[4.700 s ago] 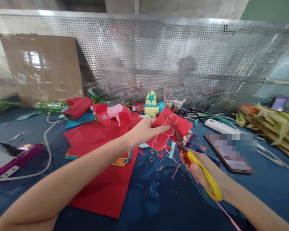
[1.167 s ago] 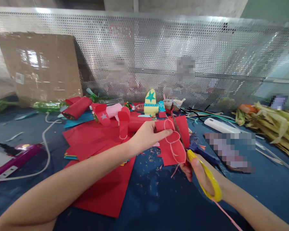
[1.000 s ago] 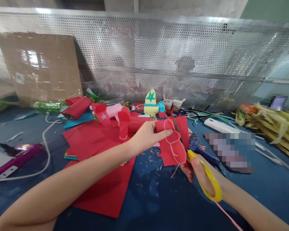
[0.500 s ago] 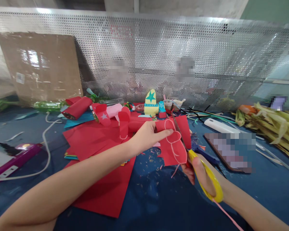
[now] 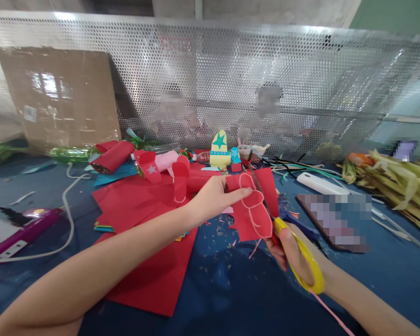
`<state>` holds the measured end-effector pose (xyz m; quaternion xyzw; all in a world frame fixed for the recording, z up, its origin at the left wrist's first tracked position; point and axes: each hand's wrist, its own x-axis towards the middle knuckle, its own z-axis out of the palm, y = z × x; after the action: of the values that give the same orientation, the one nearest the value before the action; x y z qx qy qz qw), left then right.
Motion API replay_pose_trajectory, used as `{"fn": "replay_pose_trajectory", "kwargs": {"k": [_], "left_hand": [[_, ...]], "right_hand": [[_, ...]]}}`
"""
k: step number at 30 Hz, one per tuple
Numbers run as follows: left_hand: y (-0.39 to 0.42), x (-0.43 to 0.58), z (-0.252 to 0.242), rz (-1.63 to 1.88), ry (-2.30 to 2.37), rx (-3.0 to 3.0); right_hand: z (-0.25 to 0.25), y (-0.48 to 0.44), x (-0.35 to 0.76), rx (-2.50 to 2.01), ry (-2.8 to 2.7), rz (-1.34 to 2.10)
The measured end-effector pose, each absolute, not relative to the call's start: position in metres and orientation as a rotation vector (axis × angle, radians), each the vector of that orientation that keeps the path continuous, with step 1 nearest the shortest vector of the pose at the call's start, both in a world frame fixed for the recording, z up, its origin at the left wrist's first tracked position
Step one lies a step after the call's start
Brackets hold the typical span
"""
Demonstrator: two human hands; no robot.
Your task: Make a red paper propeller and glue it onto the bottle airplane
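My left hand (image 5: 219,193) pinches a piece of red paper (image 5: 243,221), its thumb lying on top across rounded shapes drawn in a pale line. My right hand (image 5: 290,249) is closed round scissors with a yellow handle (image 5: 315,270), a pink cord hanging from the loop. The scissor blades lie along the right side of the outline, with a red strip of the paper to their right. Left of the paper, a red rolled paper piece with a looped strip (image 5: 180,179) lies behind my left forearm.
Red sheets (image 5: 154,289) lie on the blue table under my left forearm. A phone (image 5: 329,224), blue-handled pliers (image 5: 301,224) and a white tool (image 5: 318,183) are at right. A purple power strip (image 5: 24,233) is at left; dried husks (image 5: 399,186) lie far right.
Both hands and the paper stay almost where they were. The fingers of my right hand under the scissors have shifted slightly.
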<state>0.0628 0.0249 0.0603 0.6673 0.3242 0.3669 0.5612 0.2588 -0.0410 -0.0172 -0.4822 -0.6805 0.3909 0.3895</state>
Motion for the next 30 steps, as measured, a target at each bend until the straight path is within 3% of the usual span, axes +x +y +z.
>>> {"fn": "replay_pose_trajectory", "kwargs": {"k": [30], "left_hand": [[0.026,0.061,0.059,0.865,0.780,1.616]], "right_hand": [[0.002,-0.047,0.247,-1.398,-1.715,1.019]]}}
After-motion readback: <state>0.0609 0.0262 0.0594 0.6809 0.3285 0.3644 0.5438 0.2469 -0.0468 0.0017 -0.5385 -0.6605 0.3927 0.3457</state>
